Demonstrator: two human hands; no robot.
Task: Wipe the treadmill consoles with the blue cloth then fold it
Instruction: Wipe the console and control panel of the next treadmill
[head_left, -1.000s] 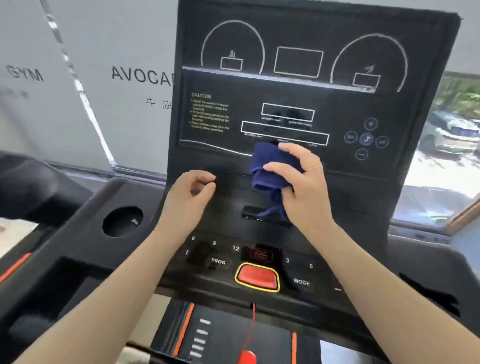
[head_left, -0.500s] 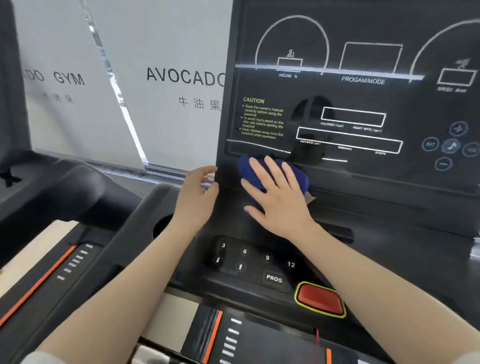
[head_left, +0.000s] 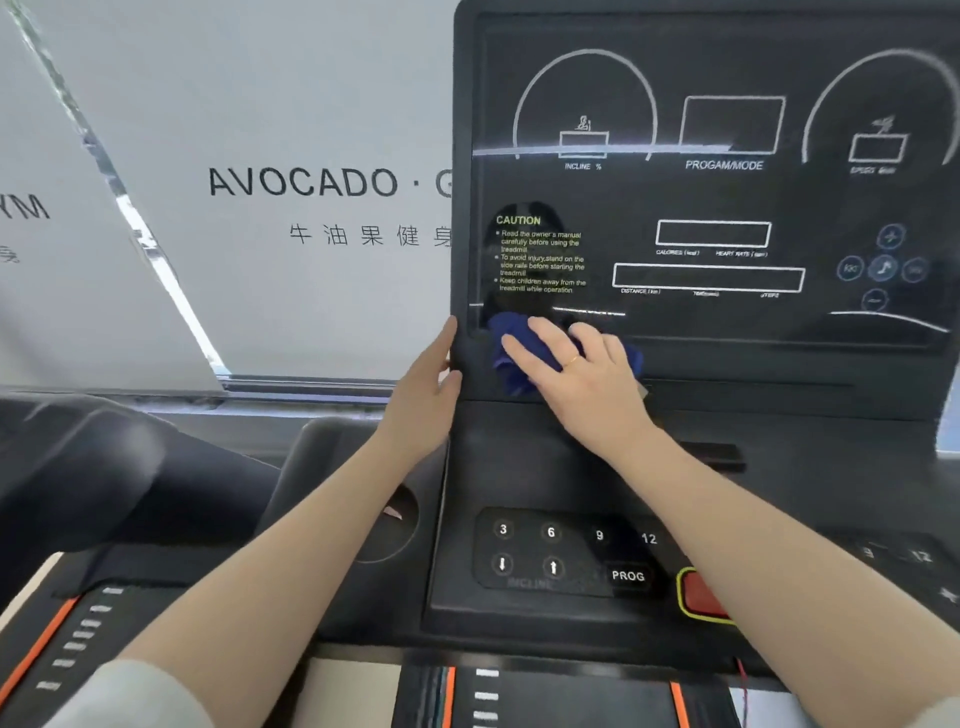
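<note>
Directly ahead stands a black treadmill console (head_left: 727, 208), its upright display panel printed with white dial outlines, empty readout boxes and a yellow caution notice at the lower left. The right hand (head_left: 576, 384) lies flat with fingers spread, pressing a bunched blue cloth (head_left: 506, 338) against the bottom left corner of that panel, just under the caution text. Parts of the cloth show past the fingertips on the left and beyond the knuckles on the right. A thin ring sits on one finger of this hand.

The left hand (head_left: 423, 395) rests against the console's left edge, fingers straight and held together, thumb tucked toward the panel; it holds nothing.

Below the hands, a keypad (head_left: 566, 551) shows the numbers 3, 6, 9 and 12, two arrow keys and a PROG key. A red button with a yellow rim (head_left: 698, 597) sits to its right, partly hidden by the right forearm. Left of the keypad, a round cup holder (head_left: 400, 525) is sunk into the console; the left forearm covers most of it, so whether anything is inside cannot be told. Behind the left side hangs a white banner (head_left: 285, 182) reading AVOCADO.
</note>
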